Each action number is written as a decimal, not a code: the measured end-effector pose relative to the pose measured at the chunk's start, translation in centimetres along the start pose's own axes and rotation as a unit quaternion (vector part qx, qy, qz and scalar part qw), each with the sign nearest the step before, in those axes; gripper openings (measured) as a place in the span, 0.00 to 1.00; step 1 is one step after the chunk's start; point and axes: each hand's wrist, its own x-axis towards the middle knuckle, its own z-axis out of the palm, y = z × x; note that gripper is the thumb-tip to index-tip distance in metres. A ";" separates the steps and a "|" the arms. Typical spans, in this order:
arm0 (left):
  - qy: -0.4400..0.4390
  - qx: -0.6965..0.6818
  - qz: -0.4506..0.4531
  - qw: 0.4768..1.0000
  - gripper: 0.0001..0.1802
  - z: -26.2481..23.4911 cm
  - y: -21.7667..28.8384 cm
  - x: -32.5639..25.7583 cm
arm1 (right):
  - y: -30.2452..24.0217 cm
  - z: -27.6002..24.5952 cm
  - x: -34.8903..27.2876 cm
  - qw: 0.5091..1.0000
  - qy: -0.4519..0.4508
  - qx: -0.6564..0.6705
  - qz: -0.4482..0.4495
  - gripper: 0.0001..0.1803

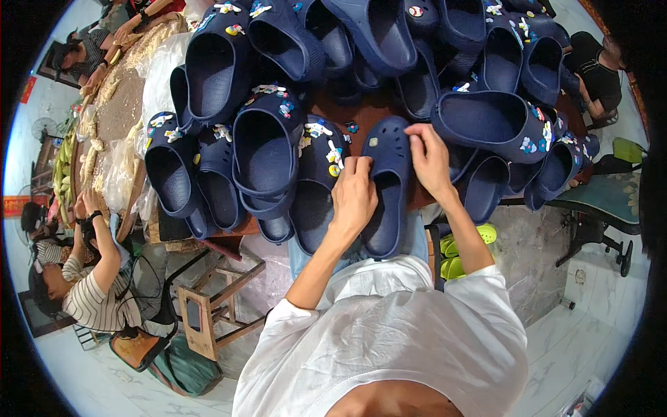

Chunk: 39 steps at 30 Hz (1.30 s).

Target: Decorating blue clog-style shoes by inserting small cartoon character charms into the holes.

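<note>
Nearest the body, below both grips, a white T-shirt [389,340] fills the lower view, and the two bare forearms rise from it toward the dark brown surface [368,111]. Between the grips lies a single navy clog [388,187], toe pointing away, its heel hanging over the near edge of the surface toward the lap, probably so that the perforated toe sits within easy reach. The left hand [353,198] rests on the clog's left rim, fingers curled narrow and pinched at the toe end, steadying the shoe; whether a small charm sits inside that pinch cannot be told. The right hand [429,158] comes in from the other side, its fingertips closed narrow against the top right of the toe, pressing on or near the holes; what they hold, if anything, is hidden.

Just left of the left grip stand clogs with charms [319,149] already fitted, small coloured figures on their toes. Beyond both grips, a heap of navy clogs [361,42] crowds the far surface, overlapping one another. Down to the right of the right grip, a pair of green slippers [458,254] sits on the floor.
</note>
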 end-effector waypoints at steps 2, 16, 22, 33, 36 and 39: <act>0.027 -0.016 -0.003 1.000 0.20 -0.8 0.2 0.0 | -0.1 -1.7 -1.4 0.998 -0.014 -0.055 0.038 0.11; 0.116 -0.137 -0.073 0.981 0.18 -5.5 -0.2 -4.3 | 3.8 3.2 -3.0 0.862 -0.147 -0.481 -0.059 0.23; 0.155 -0.225 -0.122 0.954 0.15 -4.8 -1.9 -6.2 | 3.4 6.9 -0.4 0.914 -0.116 -0.381 -0.075 0.14; 0.133 -0.148 -0.046 0.979 0.21 -5.2 0.3 -4.7 | 5.5 9.6 -0.4 0.889 -0.076 0.381 0.241 0.20; 0.113 -0.125 -0.005 0.986 0.25 -4.3 0.9 -4.0 | 1.7 1.6 -1.7 0.999 -0.011 -0.009 -0.034 0.16; 0.093 -0.069 0.035 0.993 0.26 -1.7 1.8 -3.0 | 1.0 -2.9 -3.9 0.989 -0.017 0.095 0.115 0.13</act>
